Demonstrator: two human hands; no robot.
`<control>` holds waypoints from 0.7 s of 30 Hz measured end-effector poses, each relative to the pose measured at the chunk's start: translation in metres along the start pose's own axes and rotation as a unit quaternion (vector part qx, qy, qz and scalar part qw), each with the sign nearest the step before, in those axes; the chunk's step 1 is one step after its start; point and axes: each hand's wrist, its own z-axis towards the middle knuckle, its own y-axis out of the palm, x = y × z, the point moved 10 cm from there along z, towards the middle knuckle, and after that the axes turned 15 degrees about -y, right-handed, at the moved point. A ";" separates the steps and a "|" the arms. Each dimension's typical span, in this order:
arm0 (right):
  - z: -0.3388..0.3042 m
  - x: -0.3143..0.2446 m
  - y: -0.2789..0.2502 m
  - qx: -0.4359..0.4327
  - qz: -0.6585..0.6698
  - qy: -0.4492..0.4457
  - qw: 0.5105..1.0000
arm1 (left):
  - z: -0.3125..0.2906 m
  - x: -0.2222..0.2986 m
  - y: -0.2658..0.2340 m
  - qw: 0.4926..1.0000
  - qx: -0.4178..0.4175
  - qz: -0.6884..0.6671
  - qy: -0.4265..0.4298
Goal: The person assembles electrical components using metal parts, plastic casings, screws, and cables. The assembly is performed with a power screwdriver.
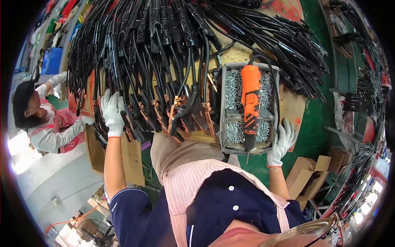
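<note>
My left hand [112, 112], in a white knit glove, lies with its fingers stretched out at the near left edge of the pile. It touches or nearly touches the black electrode holders [127, 119], whose copper jaws show beside it. My right hand [282, 142], gloved the same way, rests with fingers extended against the right side of a grey screw tray [223, 123]. Nothing shows in either hand. An orange and black electric screwdriver [251, 92] lies across the tray, its bit toward me. Silver screws [235, 131] fill the tray's compartments.
Black cables and handles [275, 49] heap over the far side of the table [294, 109]. At the left a co-worker [53, 119] in a black cap works at the same pile. Cardboard boxes [306, 177] stand on the green floor at right, near a rack of black parts [364, 94].
</note>
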 end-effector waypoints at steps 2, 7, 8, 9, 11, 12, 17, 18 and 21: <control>-0.004 0.004 0.003 -0.003 -0.025 0.006 1.000 | 0.002 0.015 -0.002 1.000 0.002 -0.004 0.018; -0.011 0.000 -0.014 0.074 -0.026 0.005 0.997 | -0.004 0.017 -0.006 0.999 -0.003 -0.017 0.037; -0.009 -0.003 -0.014 0.083 -0.037 -0.002 0.996 | -0.004 0.007 -0.001 0.999 -0.007 -0.023 0.039; -0.005 -0.005 -0.012 0.079 -0.040 -0.005 0.996 | -0.003 0.001 0.007 0.999 -0.015 -0.007 0.027; -0.003 -0.005 -0.011 0.091 -0.035 -0.014 0.995 | -0.005 -0.008 0.019 0.999 -0.039 0.015 -0.002; -0.007 -0.002 -0.007 0.095 -0.043 -0.014 0.994 | -0.005 -0.003 0.017 1.000 -0.017 0.007 0.005; -0.012 -0.007 -0.027 0.149 -0.060 -0.008 0.987 | -0.001 0.020 -0.001 0.997 0.023 -0.045 0.052; -0.008 -0.003 -0.027 0.147 -0.067 -0.002 0.987 | 0.000 0.022 0.000 0.998 0.020 -0.036 0.055; -0.005 0.007 -0.043 0.253 0.218 0.084 0.939 | -0.002 0.013 -0.002 0.996 0.043 -0.045 0.069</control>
